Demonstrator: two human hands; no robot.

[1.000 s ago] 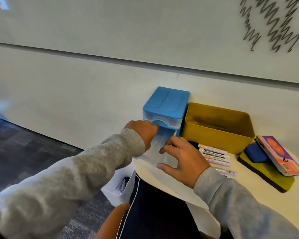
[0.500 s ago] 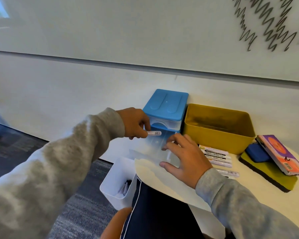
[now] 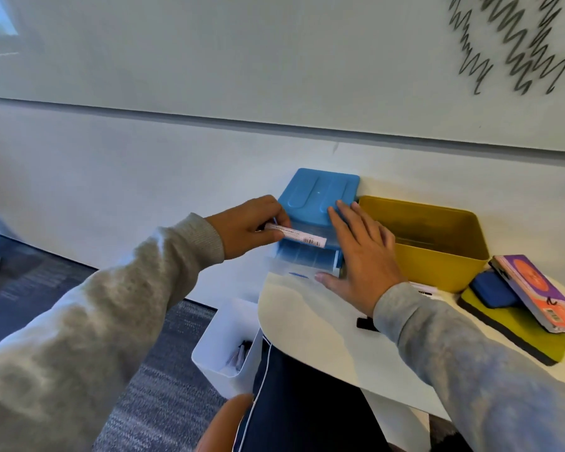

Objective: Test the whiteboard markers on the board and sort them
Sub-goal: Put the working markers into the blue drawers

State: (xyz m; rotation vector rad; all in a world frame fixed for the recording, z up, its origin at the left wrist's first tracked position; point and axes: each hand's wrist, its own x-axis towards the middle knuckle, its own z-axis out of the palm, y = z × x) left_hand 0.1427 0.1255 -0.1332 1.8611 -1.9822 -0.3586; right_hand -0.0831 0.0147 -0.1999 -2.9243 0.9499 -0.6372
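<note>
One head view — close, looking forward and down at the table (image 3: 323, 324).

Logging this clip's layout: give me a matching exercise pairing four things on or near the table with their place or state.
Things:
1. marker
2. yellow bin
3. white bin
4. blue eraser

Places or states:
A. on the floor beside the table
B. held in the left hand
C. lying on the yellow-green pad
D. right of the blue drawer box

Pairs: 1-B, 2-D, 3-A, 4-C
</note>
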